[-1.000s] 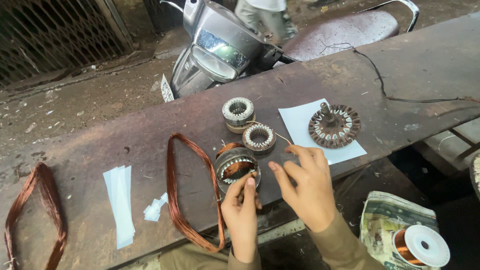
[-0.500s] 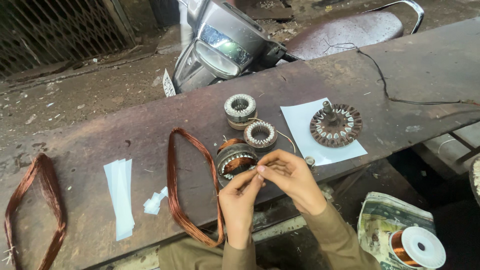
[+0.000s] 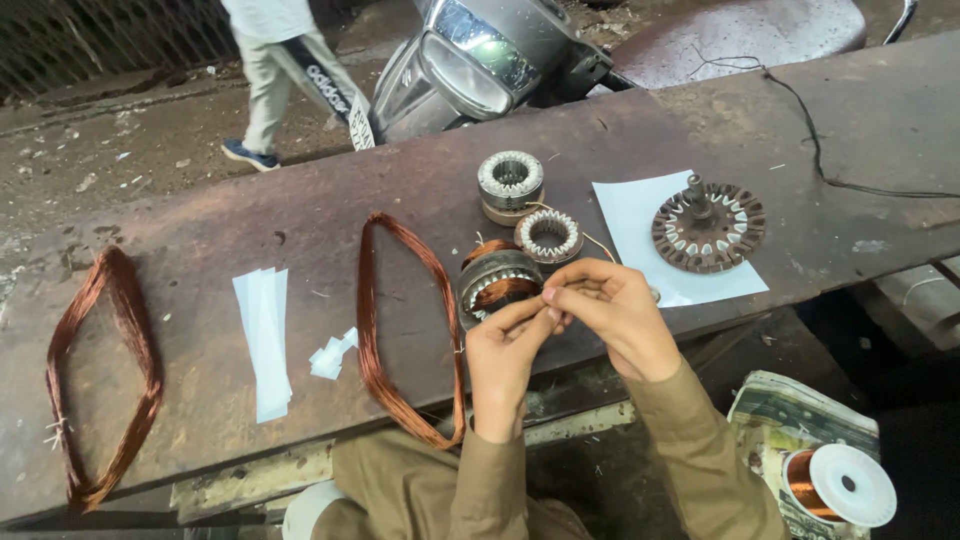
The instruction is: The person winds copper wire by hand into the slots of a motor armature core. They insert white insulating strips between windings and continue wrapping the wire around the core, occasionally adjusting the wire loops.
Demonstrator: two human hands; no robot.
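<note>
1. Workbench [image 3: 880,110]: a long, dark, rust-stained slab running across the view; everything listed below rests on it, except item 7
2. Scooter [image 3: 480,60]: grey front fairing and headlamp just behind the bench's far edge; a person walks past on the ground at upper left
3. Copper wire coils: one long loop [image 3: 400,330] lies just left of the hands; a second loop [image 3: 100,370] lies near the left end, well apart
4. White paper sheet [image 3: 640,215] bearing a round rotor plate [image 3: 708,227] with a central shaft, right of the hands
5. Stacked white insulation strips [image 3: 264,340] between the two loops, with small folded scraps [image 3: 332,355] beside them
6. Stator core [image 3: 497,283], partly wound with copper, lies directly beyond the hands; two unwound stator cores [image 3: 510,182] [image 3: 547,235] sit behind it
7. Wire spool [image 3: 838,486] with white flange, below the bench at lower right
8. Left hand [image 3: 508,345]: thumb and forefinger pinched together at their tips, other fingers curled; the fingertips meet those of the right hand in front of the wound stator
9. Right hand [image 3: 620,310]: fingers [image 3: 572,282] closed in a fine pinch against the left fingertips; whatever is pinched is too small to identify
</note>
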